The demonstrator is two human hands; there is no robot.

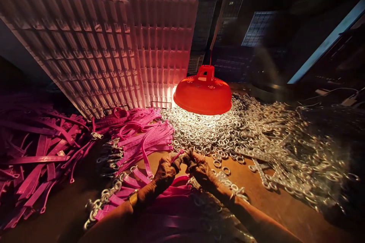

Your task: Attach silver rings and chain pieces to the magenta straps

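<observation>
My left hand (pixel 167 168) is closed, its fingertips pinching the narrow end of a pink strap (pixel 179 154). Close beside it, my right hand (pixel 199 164) has its fingers curled together near that end; whatever lies in them is hidden. Fabric-like coverings seem to wrap some fingertips. Beneath my wrists are more pink straps (pixel 139 179), several with metal rings (pixel 117 186) at their ends. A heap of loose silvery rings (pixel 196 136) lies just beyond my hands, with single rings (pixel 226 170) scattered near the right one.
A red lamp (pixel 203 93) hangs low over the rings. Tall ribbed panels (pixel 114 53) stand behind the bundled pink straps (pixel 148 140). Another strap pile (pixel 40 152) fills the left side. Metal pieces with ring-shaped ends (pixel 282 148) are heaped at right on the brown tabletop (pixel 242 176).
</observation>
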